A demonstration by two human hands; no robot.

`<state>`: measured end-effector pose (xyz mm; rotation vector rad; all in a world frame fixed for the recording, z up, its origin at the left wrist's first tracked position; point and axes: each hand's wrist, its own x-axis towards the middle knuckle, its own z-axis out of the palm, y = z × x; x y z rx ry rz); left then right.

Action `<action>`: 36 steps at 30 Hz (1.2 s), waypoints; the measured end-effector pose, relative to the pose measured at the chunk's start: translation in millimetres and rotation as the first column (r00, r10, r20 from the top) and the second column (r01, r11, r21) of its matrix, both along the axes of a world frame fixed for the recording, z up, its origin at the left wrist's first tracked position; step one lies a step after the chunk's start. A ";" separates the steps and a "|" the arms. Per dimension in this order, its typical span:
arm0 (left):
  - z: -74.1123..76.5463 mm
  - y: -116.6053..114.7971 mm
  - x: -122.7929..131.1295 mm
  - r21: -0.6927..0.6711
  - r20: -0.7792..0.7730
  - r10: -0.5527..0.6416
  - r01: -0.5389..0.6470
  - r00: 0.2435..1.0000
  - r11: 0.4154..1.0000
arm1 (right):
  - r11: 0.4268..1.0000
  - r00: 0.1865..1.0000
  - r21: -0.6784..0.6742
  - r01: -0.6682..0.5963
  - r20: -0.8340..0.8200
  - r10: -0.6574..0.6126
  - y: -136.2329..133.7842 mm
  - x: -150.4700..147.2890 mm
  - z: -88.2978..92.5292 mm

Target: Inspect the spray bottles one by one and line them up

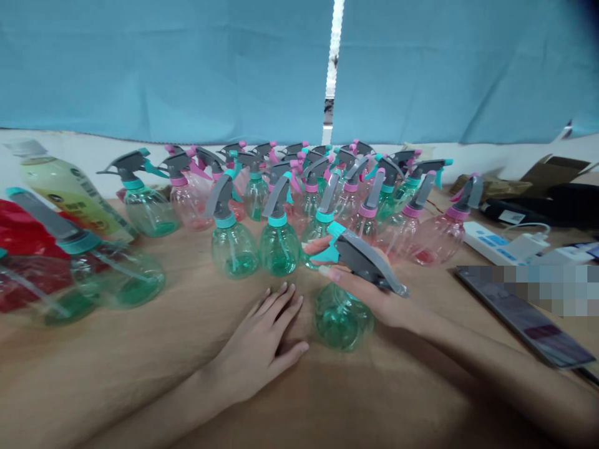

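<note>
My right hand (360,290) grips a green spray bottle (342,321) around its neck, just under the grey and turquoise trigger head. The bottle tilts a little, and its head points to the left. My left hand (264,337) lies flat on the wooden table (187,374), fingers stretched forward, to the left of that bottle and apart from it. Just beyond my hands stand two more green spray bottles, one clear-green bottle (234,252) and another beside it (279,246). Where the held bottle's base meets the table is hard to make out.
Several green and pink spray bottles (191,202) crowd the back. At left are green bottles (135,280), a red bag (28,231) and a large labelled bottle (70,193). A phone (524,318) and power strip (491,243) lie right. A blue curtain (163,68) hangs behind.
</note>
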<state>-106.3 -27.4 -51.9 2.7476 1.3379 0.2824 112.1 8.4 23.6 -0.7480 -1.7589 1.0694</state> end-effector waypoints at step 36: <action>3.4 0.1 2.1 -0.013 -0.045 0.022 -0.022 0.999 1.000 | 0.989 0.994 0.120 0.083 0.063 -0.091 5.3 0.5 -7.9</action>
